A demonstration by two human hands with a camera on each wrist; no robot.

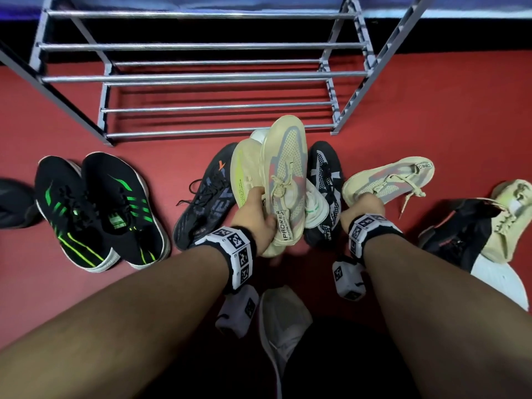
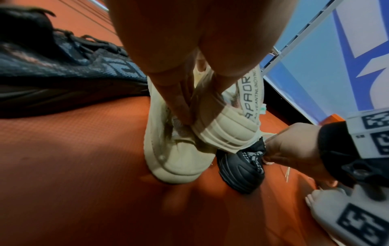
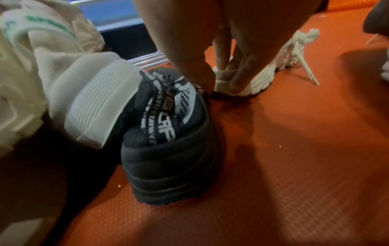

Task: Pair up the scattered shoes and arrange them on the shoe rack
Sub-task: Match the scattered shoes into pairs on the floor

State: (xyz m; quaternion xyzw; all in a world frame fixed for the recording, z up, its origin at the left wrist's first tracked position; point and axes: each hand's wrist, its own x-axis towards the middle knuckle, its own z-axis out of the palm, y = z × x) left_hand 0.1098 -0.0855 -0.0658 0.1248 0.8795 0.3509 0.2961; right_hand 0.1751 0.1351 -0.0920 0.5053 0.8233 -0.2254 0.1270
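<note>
My left hand (image 1: 259, 208) grips a beige knit shoe (image 1: 285, 174) by its heel collar and holds it toe-forward, lifted over the shoe pile. In the left wrist view the fingers (image 2: 179, 99) pinch that heel (image 2: 227, 131) beside its lettered pull tab. My right hand (image 1: 364, 205) curls round the heel of the matching beige shoe (image 1: 388, 180), which lies on the red floor to the right. In the right wrist view its fingers (image 3: 238, 73) wrap that heel (image 3: 248, 83). The metal shoe rack (image 1: 201, 79) stands just beyond, with bare bars.
A black pair with green stripes (image 1: 95, 208) sits at the left. In the pile are a dark grey shoe (image 1: 207, 197), a yellowish shoe (image 1: 247, 171), a black-and-white shoe (image 1: 325, 180) and a white shoe (image 1: 315, 210). Black and beige shoes (image 1: 489, 226) lie at the far right.
</note>
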